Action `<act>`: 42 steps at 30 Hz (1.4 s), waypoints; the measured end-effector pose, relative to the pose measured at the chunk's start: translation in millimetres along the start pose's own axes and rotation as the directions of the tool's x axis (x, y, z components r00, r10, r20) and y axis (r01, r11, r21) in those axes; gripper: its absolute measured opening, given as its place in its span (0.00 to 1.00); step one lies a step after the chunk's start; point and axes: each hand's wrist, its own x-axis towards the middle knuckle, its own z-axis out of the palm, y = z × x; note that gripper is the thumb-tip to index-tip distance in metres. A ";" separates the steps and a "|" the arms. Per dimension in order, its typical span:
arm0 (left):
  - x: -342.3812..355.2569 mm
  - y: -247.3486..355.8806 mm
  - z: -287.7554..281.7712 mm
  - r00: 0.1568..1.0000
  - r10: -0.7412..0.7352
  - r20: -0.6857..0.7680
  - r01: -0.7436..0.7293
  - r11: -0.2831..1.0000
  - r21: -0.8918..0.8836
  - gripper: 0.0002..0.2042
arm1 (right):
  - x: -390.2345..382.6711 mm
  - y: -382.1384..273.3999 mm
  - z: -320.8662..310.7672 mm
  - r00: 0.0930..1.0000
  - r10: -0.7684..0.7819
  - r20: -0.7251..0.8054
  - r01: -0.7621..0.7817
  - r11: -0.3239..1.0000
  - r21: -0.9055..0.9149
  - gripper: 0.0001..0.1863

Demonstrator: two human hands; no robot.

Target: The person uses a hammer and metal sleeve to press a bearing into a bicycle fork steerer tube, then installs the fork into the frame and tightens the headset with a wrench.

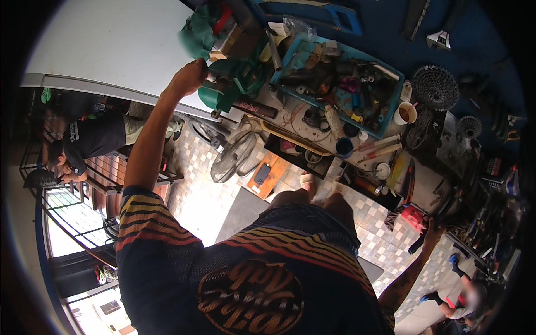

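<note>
At the left end of the workbench my left hand (191,77) is closed in a fist at a green bench vise (241,77). Its fingers wrap round the vise handle by the short silver screw end (211,77), though the palm side is hidden. My right hand (433,233) is far to the right at the bench's front edge, partly curled, next to a red object (413,218). A short black bar-like thing (416,244) shows beside that hand; its kind is unclear. Green cloth (198,33) lies behind the vise.
A blue tray (403,92) of jumbled parts and tools fills the bench middle. Nearby stand a cup (405,113), a blue container (344,147) and bicycle cassettes (435,87). Open drawers jut out below. A fan (234,156) stands left. Other people (97,137) are at both sides.
</note>
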 end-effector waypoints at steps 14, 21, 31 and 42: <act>-25.5 26.3 -28.0 0.947 -0.126 -0.296 0.146 0.988 0.045 0.32 | -54.9 -70.8 -32.1 1.000 0.000 -0.030 0.005 0.987 0.163 0.36; -142.8 210.9 13.2 0.927 -0.336 -0.168 0.062 0.577 -0.814 0.14 | -187.2 -156.2 32.4 0.954 -0.296 -0.055 0.293 0.870 0.396 0.31; -215.9 211.6 55.8 0.815 -0.575 0.074 0.086 -0.007 -0.996 0.17 | -342.1 -357.3 271.9 -0.196 -0.828 0.525 0.487 0.382 0.785 0.20; -314.7 27.0 106.1 0.469 -0.850 0.239 -0.008 -0.275 -0.961 0.17 | -360.2 -552.5 517.4 -0.225 -0.944 0.241 0.732 0.000 0.681 0.34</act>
